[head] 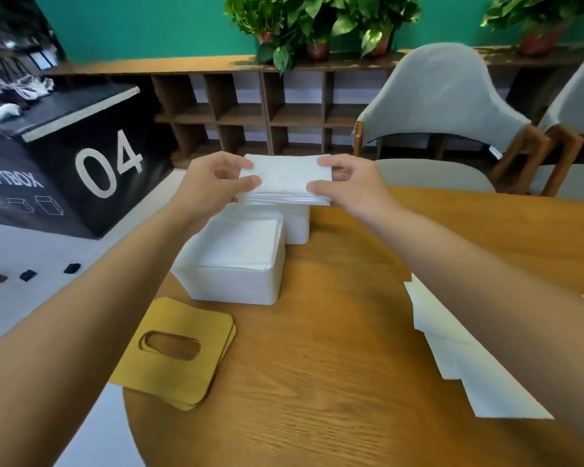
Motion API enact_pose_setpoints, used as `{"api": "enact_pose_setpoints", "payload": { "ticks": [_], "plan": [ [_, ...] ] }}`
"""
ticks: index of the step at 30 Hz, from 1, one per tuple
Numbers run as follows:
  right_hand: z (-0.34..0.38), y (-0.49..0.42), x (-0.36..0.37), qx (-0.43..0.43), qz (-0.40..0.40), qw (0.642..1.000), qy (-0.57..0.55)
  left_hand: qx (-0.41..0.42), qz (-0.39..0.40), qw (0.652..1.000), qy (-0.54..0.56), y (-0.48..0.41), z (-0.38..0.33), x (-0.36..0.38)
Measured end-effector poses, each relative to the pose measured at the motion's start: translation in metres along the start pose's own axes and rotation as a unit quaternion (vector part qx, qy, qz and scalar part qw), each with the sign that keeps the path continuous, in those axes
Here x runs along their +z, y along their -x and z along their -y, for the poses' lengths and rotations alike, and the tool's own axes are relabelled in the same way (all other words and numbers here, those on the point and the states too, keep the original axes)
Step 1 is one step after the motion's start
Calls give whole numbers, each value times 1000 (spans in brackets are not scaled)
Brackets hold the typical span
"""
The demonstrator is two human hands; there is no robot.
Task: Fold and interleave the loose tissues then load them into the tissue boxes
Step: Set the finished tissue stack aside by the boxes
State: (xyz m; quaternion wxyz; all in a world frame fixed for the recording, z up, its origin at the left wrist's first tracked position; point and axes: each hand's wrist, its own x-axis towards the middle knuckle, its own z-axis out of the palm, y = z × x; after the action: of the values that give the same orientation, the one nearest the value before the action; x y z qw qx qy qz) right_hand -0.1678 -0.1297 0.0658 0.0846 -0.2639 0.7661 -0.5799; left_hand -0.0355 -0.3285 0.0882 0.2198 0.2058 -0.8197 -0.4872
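A folded stack of white tissues (285, 182) hangs in the air above the far tissue box. My left hand (213, 183) pinches its left end and my right hand (346, 182) pinches its right end. Below it stand two white tissue boxes without lids: the near box (236, 284) is filled with tissues to the top, and the far box (297, 224) is mostly hidden behind it and under the stack. Loose unfolded tissues (452, 348) lie on the table at the right, partly under my right forearm.
Two tan wooden lids (179, 352) with oval slots lie stacked at the round wooden table's (317, 382) left edge. Grey chairs (442, 106) stand beyond the table, a black box marked 04 (81, 170) sits on the floor at the left, and a shelf with plants lines the wall.
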Motion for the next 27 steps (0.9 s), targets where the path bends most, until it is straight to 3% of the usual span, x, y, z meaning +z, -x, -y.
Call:
{"api": "enact_pose_setpoints", "payload": {
  "ticks": [9, 16, 27],
  "plan": [
    [-8, -49, 31, -48, 51, 988, 136, -27, 3, 988, -149, -42, 23, -15],
    [-6, -52, 42, -67, 123, 944, 300, 20, 22, 957, -290, -41, 19, -14],
    [-11, -44, 39, -108, 73, 925, 356, 84, 37, 927, -362, -41, 27, -8]
  ]
}}
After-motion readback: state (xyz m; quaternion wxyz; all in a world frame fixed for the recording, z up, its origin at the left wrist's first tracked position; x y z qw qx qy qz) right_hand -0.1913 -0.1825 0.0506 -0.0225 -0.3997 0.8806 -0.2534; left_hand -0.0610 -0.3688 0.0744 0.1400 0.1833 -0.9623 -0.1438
